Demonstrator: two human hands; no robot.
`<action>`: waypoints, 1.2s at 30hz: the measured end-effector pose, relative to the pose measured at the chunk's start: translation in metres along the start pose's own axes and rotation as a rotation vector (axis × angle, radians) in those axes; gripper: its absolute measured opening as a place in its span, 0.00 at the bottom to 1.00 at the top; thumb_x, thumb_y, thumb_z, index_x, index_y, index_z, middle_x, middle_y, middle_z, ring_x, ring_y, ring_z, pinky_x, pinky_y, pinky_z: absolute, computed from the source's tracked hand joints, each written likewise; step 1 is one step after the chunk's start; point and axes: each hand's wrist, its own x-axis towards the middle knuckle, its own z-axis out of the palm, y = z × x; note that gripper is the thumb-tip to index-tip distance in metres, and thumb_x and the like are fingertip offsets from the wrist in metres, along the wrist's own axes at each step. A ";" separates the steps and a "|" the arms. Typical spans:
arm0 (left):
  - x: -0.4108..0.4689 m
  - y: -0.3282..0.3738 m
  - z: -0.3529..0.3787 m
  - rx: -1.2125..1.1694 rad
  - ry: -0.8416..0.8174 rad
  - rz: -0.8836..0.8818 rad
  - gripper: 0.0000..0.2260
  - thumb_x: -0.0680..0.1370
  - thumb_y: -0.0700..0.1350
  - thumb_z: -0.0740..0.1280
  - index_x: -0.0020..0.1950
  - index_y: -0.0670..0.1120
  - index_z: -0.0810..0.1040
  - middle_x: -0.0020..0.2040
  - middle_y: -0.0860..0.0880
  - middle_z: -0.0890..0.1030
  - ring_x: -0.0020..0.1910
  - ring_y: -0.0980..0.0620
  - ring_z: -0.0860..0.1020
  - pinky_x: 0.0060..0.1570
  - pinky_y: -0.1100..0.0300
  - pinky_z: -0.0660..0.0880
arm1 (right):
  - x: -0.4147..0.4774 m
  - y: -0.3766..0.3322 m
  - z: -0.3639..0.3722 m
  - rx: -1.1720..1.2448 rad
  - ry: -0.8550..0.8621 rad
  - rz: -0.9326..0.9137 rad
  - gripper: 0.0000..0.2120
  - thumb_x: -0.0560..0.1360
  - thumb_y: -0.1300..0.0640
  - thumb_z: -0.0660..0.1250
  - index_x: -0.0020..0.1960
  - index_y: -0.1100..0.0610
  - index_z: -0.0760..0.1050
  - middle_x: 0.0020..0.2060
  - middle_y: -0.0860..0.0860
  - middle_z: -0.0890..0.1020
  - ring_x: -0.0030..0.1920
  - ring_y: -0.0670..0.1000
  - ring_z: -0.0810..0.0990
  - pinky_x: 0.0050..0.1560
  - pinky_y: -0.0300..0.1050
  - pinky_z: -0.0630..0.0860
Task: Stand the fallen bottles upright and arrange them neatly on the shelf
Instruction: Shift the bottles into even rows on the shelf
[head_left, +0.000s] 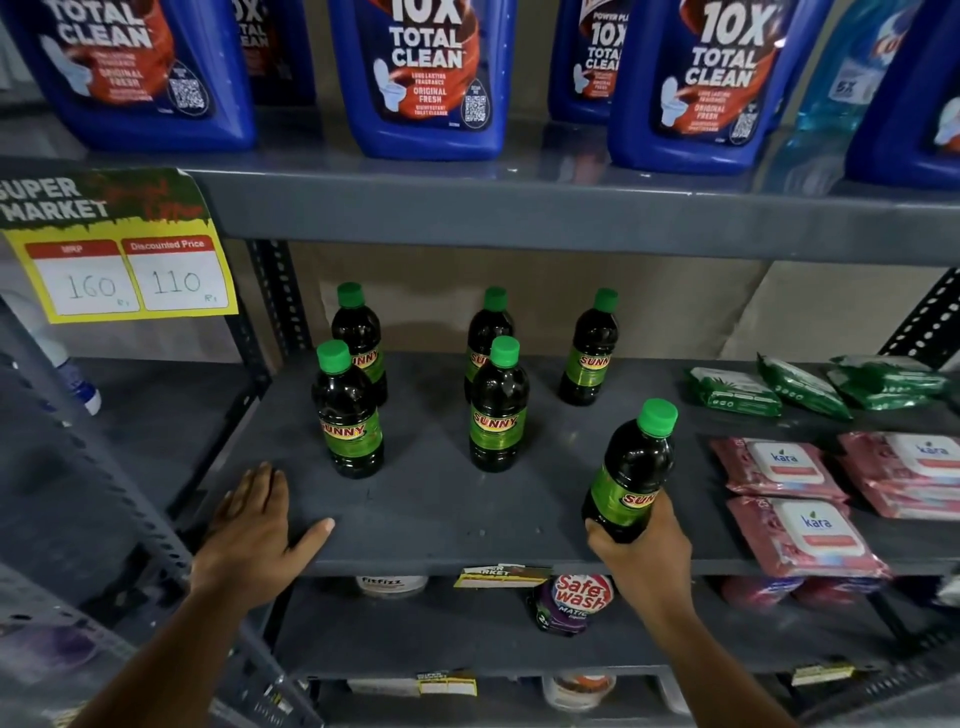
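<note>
A person faces a grey metal shelf (426, 525) in a shop. The right hand (641, 540) grips the lower body of a dark bottle (631, 467) with a green cap and green label, fingers (597, 530) wrapped around its base at the front edge of the shelf. The bottle's long axis runs nearly upright, leaning a little so the cap points up and slightly to the right, away from the fingers below it. Whether its base touches the shelf cannot be told; the hand hides it.

The left hand (260, 519) lies flat on the front edge of the shelf, fingers spread and holding nothing, well apart from the held bottle.

Beyond the right fingers, five matching bottles (498, 410) stand upright, caps up, in loose pairs; none lies fallen. A lone back bottle (589, 348) stands straight behind the held one, with bare shelf in front of it. That gap seems the likely place, and the right hand is nearer.
</note>
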 end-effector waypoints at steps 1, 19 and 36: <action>0.000 0.000 0.000 0.000 -0.003 0.000 0.50 0.66 0.74 0.37 0.77 0.40 0.49 0.79 0.41 0.49 0.77 0.44 0.48 0.75 0.49 0.49 | 0.000 0.001 0.000 -0.001 0.000 -0.006 0.26 0.64 0.56 0.79 0.57 0.46 0.70 0.45 0.45 0.81 0.46 0.46 0.80 0.47 0.48 0.76; -0.001 0.000 0.000 -0.033 0.025 0.015 0.51 0.67 0.74 0.38 0.77 0.39 0.51 0.79 0.40 0.51 0.77 0.43 0.50 0.75 0.49 0.50 | -0.021 0.008 0.014 -0.070 0.222 -0.122 0.55 0.56 0.26 0.72 0.70 0.59 0.61 0.68 0.61 0.67 0.68 0.61 0.64 0.68 0.63 0.64; -0.001 -0.001 -0.002 -0.066 -0.011 0.002 0.50 0.66 0.75 0.38 0.77 0.41 0.45 0.79 0.41 0.46 0.77 0.45 0.45 0.75 0.50 0.45 | 0.058 -0.082 0.120 0.139 -0.223 -0.053 0.37 0.63 0.58 0.81 0.66 0.56 0.67 0.57 0.52 0.79 0.57 0.52 0.78 0.54 0.44 0.73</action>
